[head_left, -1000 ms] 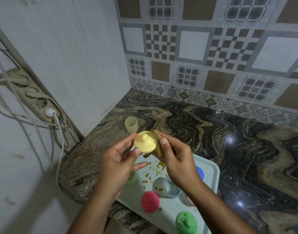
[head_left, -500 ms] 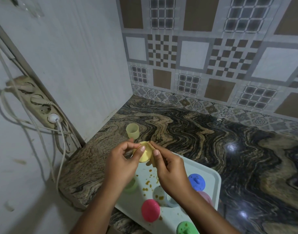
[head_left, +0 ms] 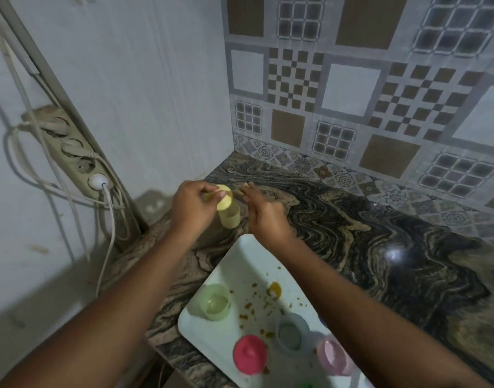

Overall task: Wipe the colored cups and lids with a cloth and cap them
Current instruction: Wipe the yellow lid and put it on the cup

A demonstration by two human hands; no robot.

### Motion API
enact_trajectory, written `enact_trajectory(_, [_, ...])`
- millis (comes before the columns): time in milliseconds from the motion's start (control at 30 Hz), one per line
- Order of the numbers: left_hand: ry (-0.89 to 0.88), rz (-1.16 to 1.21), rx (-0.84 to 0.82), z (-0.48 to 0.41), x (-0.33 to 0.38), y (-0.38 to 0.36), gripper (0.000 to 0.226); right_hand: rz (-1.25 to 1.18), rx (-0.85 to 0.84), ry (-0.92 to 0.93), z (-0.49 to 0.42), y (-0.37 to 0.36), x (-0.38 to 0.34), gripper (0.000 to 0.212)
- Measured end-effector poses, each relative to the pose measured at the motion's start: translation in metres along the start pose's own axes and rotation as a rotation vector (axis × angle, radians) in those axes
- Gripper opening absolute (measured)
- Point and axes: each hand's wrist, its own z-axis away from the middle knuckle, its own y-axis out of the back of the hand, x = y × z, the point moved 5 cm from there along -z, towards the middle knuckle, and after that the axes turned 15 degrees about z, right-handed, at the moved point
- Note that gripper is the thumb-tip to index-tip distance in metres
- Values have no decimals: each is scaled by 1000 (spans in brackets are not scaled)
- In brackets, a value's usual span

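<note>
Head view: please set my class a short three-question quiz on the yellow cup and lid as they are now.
1. True or false: the yellow lid sits flat on the yellow cup.
2. The yellow cup stands: A on a plate, B on the counter, C on a stool.
3. Which hand grips the yellow lid?
Key: 1 false, it is held tilted; 2 B; 3 the left hand.

Glossy veined stone counter (head_left: 408, 275), smooth white plastic tray (head_left: 248, 256), matt translucent plastic yellow cup (head_left: 229, 218)
</note>
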Motion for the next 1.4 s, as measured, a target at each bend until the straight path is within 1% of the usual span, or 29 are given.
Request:
enact_trajectory(100, [98, -23, -64, -23, -32, -16, 19, 47, -125, -24, -22, -20, 19, 42])
enact_trajectory(200, [117, -84, -112, -38, -52, -33, 18, 72, -216, -59, -33, -37, 35, 49])
enact_trajectory(267, [135, -106, -141, -44, -62, -44, 16, 77, -193, -71, -35, -43, 40, 47])
enact_trajectory(367, [185, -168, -179, -47, -77, -61, 12, 50, -117, -64, -34, -45, 41, 39])
enact_trajectory(433, [220, -191, -194, -47, -83, -70, 10, 44, -104, -59, -35, -47, 44, 38])
enact_trajectory(600, [243, -210, -205, -47, -94, -82, 14, 26, -82, -78, -29, -56, 56, 32])
enact_trajectory(767, [269, -183, -191, -49, -105, -90, 10, 2, -47, -90, -23, -56, 59, 31])
enact_trajectory(867, [235, -173, -178, -49, -107, -91, 12, -5, -55, -125, -22, -56, 62, 32])
enact_trajectory(967, [192, -164, -162, -46, -111, -88, 16, -15, -25, -126, -20, -55, 61, 31])
enact_trajectory(1100, [77, -215, -187, -38, -107, -85, 22, -33, -1, -125, -20, -52, 58, 32])
enact_trajectory(1300, [51, -239, -217, -30, -103, -86, 29, -41, 29, -125, -19, -51, 56, 30])
enact_trajectory(1400, [10, -259, -241, -27, -99, -88, 31, -55, 40, -124, -18, -51, 55, 30])
